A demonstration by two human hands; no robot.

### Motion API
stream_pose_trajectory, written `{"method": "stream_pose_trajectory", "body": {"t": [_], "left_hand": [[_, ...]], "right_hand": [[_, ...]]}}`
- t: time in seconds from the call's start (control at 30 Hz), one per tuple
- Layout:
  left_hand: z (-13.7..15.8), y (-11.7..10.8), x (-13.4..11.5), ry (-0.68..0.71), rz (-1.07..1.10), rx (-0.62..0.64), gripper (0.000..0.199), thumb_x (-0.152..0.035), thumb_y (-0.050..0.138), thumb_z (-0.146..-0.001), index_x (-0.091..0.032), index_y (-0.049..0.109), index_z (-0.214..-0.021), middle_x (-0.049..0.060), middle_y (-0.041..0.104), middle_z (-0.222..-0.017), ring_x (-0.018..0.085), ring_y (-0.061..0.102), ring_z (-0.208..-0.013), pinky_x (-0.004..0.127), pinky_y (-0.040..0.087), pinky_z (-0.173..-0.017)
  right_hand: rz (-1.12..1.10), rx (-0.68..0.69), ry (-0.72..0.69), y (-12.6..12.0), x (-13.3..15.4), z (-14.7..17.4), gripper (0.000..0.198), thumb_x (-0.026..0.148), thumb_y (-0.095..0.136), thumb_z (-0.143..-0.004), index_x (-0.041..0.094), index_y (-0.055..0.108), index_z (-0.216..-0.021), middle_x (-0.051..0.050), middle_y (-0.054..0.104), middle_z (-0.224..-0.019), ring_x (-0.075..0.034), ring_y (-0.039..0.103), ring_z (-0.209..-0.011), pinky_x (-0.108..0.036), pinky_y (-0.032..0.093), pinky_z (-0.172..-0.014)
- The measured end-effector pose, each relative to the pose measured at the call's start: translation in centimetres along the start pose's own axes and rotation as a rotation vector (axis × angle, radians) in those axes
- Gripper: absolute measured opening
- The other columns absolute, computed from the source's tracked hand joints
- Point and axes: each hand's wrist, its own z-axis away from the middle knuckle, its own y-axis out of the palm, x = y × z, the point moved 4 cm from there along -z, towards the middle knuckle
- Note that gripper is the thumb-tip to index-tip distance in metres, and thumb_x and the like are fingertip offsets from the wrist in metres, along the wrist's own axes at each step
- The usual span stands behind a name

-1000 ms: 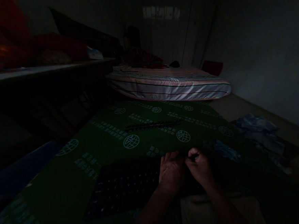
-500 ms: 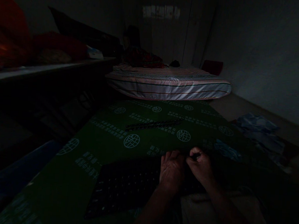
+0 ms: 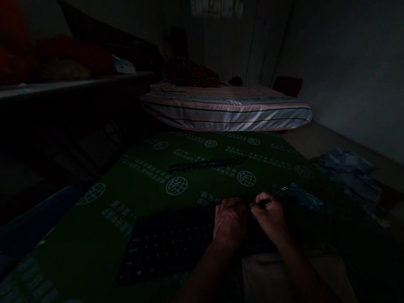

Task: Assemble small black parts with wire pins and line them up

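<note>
A black keyboard (image 3: 167,246) lies at a slant on a green printed sheet (image 3: 144,184). My left hand (image 3: 231,220) rests over the keyboard's right part, its fingers bent together at the far edge and gripping there. Close beside it, my right hand (image 3: 268,214) is closed in a pinch on a slim dark stick-like tool (image 3: 265,202). A pale, forked-looking end of this tool points up and to the right. Its other end, by the left fingers, is too dark to make out.
Two long dark strips (image 3: 206,164) lie farther back on the sheet. Blue crumpled cloth (image 3: 304,198) is to the right of my hands. Behind stands a bed with a striped cover (image 3: 232,112). A cluttered shelf (image 3: 71,81) runs along the left. Fabric (image 3: 349,168) lies on the right floor.
The pale end of the tool in my right hand now shows above the fingers. Both hands stay at the keyboard's far edge. The view has tilted slightly.
</note>
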Motion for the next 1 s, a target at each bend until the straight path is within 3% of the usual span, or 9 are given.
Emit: {"method": "stream_pose_trajectory", "body": {"t": [0.2, 0.43, 0.63, 0.8, 1.0], "left_hand": [[-0.4, 0.1, 0.0, -0.033, -0.004, -0.002, 0.012, -0.019, 0.056, -0.077, -0.023, 0.066, -0.079, 0.001, 0.065, -0.103, 0.023, 0.054, -0.095, 0.036, 0.040, -0.079], [-0.7, 0.3, 0.8, -0.046, 0.125, -0.058, 0.008, -0.014, 0.063, -0.070, -0.022, 0.065, -0.069, 0.001, 0.065, -0.107, 0.021, 0.056, -0.098, 0.036, 0.041, -0.085], [-0.8, 0.0, 1.8, -0.069, 0.482, -0.160, 0.008, -0.011, 0.060, -0.071, -0.019, 0.063, -0.070, 0.005, 0.068, -0.101, 0.019, 0.061, -0.094, 0.033, 0.044, -0.085], [-0.5, 0.0, 2.5, -0.183, 0.784, -0.195, 0.004, -0.021, 0.059, -0.072, -0.018, 0.061, -0.071, 0.000, 0.066, -0.072, 0.016, 0.062, -0.071, 0.026, 0.046, -0.066], [-0.3, -0.2, 2.4, -0.256, 1.099, -0.210, 0.007, -0.019, 0.064, -0.064, -0.016, 0.059, -0.068, -0.002, 0.062, -0.066, 0.013, 0.059, -0.065, 0.022, 0.045, -0.063]], "right_hand": [[-0.051, -0.014, 0.015, -0.2, -0.1, 0.0, 0.013, 0.027, 0.056, -0.060, 0.020, 0.044, -0.058, 0.007, 0.040, -0.044, -0.009, 0.040, -0.040, -0.020, 0.031, -0.039], [-0.356, -0.084, 0.129, -0.6, -0.5, 0.2, 0.026, 0.033, 0.066, -0.062, 0.019, 0.045, -0.066, 0.007, 0.048, -0.038, -0.006, 0.037, -0.030, -0.017, 0.026, -0.031], [-0.419, -0.105, 0.102, -0.9, 0.0, 0.4, 0.035, 0.047, 0.062, -0.072, 0.015, 0.058, -0.083, 0.001, 0.058, -0.049, -0.007, 0.044, -0.035, -0.017, 0.030, -0.034], [-0.321, -0.072, 0.040, -1.1, 0.5, 0.8, 0.047, 0.053, 0.048, -0.081, 0.016, 0.059, -0.106, 0.000, 0.061, -0.051, -0.009, 0.048, -0.036, -0.019, 0.034, -0.035], [-0.235, -0.037, -0.045, -1.2, 0.5, 1.0, 0.039, 0.047, 0.044, -0.085, 0.017, 0.058, -0.104, -0.001, 0.063, -0.056, -0.011, 0.053, -0.042, -0.021, 0.041, -0.040]]}}
